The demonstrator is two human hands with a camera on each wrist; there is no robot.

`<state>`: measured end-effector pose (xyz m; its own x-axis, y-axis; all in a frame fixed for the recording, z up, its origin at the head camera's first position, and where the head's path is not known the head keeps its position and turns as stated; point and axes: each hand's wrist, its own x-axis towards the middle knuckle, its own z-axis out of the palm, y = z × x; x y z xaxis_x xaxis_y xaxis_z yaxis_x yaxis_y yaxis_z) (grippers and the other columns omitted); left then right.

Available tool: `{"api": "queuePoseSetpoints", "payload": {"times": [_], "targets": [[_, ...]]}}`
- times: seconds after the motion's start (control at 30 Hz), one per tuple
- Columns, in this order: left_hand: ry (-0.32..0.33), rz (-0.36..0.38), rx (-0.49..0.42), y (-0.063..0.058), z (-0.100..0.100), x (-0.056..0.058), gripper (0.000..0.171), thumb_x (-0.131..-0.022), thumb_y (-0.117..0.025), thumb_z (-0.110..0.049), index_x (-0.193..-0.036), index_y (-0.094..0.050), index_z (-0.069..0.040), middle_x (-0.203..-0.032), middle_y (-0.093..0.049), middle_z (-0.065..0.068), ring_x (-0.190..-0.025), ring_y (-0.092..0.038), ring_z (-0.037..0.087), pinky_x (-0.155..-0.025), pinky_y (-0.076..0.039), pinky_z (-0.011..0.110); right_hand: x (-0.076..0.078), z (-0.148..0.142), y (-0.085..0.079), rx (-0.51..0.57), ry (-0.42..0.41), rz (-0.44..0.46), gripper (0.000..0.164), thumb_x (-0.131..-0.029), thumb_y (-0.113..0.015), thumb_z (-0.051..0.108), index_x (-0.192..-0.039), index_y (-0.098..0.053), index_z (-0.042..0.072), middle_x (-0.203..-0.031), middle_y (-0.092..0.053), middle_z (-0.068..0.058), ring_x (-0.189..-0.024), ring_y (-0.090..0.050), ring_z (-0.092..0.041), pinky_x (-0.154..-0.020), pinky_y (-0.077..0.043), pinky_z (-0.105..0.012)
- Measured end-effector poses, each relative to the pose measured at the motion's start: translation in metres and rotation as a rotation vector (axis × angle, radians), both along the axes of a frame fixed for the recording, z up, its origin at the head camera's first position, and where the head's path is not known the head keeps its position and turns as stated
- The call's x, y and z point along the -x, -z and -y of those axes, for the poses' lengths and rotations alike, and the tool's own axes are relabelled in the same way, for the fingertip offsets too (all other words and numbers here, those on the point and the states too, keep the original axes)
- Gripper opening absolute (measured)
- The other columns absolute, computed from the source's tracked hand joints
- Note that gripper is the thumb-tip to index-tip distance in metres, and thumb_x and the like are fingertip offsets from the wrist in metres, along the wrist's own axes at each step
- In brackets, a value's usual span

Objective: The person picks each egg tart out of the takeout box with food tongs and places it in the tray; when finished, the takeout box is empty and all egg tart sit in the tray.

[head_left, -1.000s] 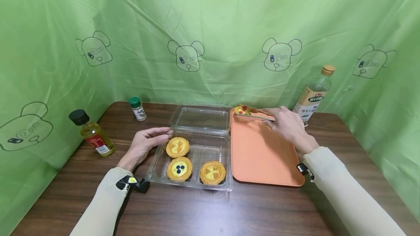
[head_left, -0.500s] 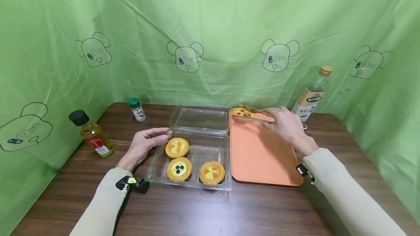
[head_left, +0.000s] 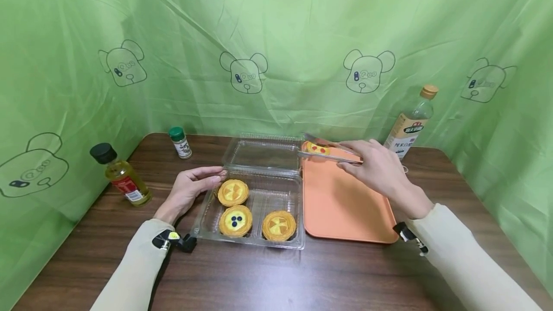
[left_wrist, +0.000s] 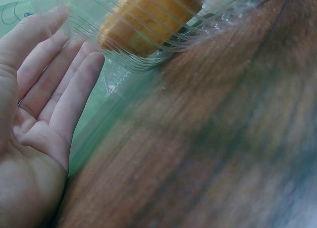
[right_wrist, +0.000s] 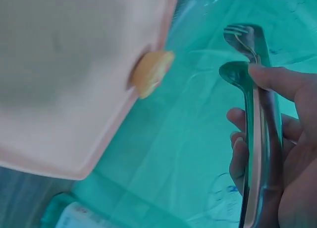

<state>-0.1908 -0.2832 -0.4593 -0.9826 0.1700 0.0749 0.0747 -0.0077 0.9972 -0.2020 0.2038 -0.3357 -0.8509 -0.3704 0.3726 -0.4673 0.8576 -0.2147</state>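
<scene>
My right hand (head_left: pixel 380 169) holds metal food tongs (right_wrist: pixel 260 139), one tip spoon-shaped and the other fork-like. In the right wrist view the tongs are clear of a tart with red toppings (right_wrist: pixel 151 73), which lies at the far left corner of the orange tray (head_left: pixel 345 205). The head view shows their spread tips above that tart (head_left: pixel 317 149). My left hand (head_left: pixel 190 191) pinches the back left corner of a clear plastic container (head_left: pixel 276 196). Inside sit two tarts with yellow wedges (head_left: pixel 233 193) and one with blueberries (head_left: pixel 235 221).
The container's lid (head_left: pixel 263 152) lies folded back behind it. On the left stand an oil bottle (head_left: pixel 125 179) and a green-capped shaker (head_left: pixel 180 143). A tall glass bottle (head_left: pixel 408 128) stands behind the tray's right side. Green cloth (head_left: pixel 276 37) hangs around the table.
The tongs have spread and come off the red-topped tart, which stays in the tray's corner. My right hand has risen slightly. My left hand holds its place at the container.
</scene>
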Motion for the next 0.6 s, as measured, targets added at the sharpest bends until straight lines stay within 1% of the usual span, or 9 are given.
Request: {"api": "queuePoseSetpoints", "payload": {"times": [0.1,0.2,0.33,0.4,0.43,0.6], "targets": [[0.0,0.0,-0.006,0.0,0.0,0.0,0.04,-0.099,-0.079,-0.013,-0.136,-0.07,0.001,-0.127,-0.076,0.01,-0.116,-0.073,0.02,-0.095,-0.06,0.033,-0.01,0.007,-0.007,-0.012,-0.075,-0.029,0.046,-0.091,-0.086,0.035,-0.133,-0.075,0.018,-0.122,-0.077,-0.001,-0.096,-0.066,-0.025,-0.058,-0.052,-0.045],[0.006,0.005,-0.016,-0.001,-0.001,0.0,0.041,-0.099,-0.079,-0.012,-0.136,-0.07,0.002,-0.127,-0.076,0.01,-0.116,-0.073,0.02,-0.095,-0.06,0.033,-0.019,0.012,-0.013,-0.028,-0.163,-0.023,0.047,-0.089,-0.088,0.033,-0.133,-0.076,0.019,-0.124,-0.077,0.001,-0.097,-0.066,-0.023,-0.056,-0.053,-0.041],[0.002,0.003,-0.013,-0.002,0.0,0.001,0.04,-0.099,-0.079,-0.012,-0.135,-0.07,0.001,-0.126,-0.076,0.01,-0.116,-0.073,0.02,-0.095,-0.06,0.033,-0.028,0.018,-0.02,-0.056,-0.267,0.037,0.048,-0.09,-0.088,0.034,-0.134,-0.075,0.023,-0.127,-0.075,0.007,-0.102,-0.065,-0.019,-0.062,-0.054,-0.039],[-0.003,0.0,-0.009,-0.002,0.0,0.002,0.04,-0.099,-0.079,-0.012,-0.135,-0.07,0.001,-0.127,-0.076,0.009,-0.116,-0.073,0.02,-0.095,-0.06,0.033,-0.03,0.021,-0.022,-0.071,-0.311,0.075,0.047,-0.09,-0.088,0.035,-0.135,-0.075,0.025,-0.127,-0.074,0.009,-0.1,-0.063,-0.016,-0.063,-0.053,-0.038],[-0.005,-0.002,-0.007,-0.002,0.0,0.002,0.04,-0.099,-0.079,-0.012,-0.135,-0.07,0.001,-0.127,-0.076,0.009,-0.116,-0.073,0.02,-0.095,-0.06,0.032,-0.031,0.023,-0.023,-0.081,-0.332,0.09,0.047,-0.09,-0.088,0.036,-0.134,-0.075,0.024,-0.126,-0.074,0.009,-0.101,-0.064,-0.016,-0.066,-0.054,-0.038],[0.0,0.009,-0.021,-0.002,-0.001,0.001,0.04,-0.099,-0.079,-0.011,-0.135,-0.07,0.002,-0.125,-0.076,0.009,-0.116,-0.073,0.02,-0.094,-0.06,0.032,-0.031,0.029,-0.025,-0.1,-0.425,0.203,0.045,-0.09,-0.088,0.035,-0.132,-0.077,0.021,-0.122,-0.075,0.012,-0.095,-0.065,-0.009,-0.073,-0.054,-0.034]]}}
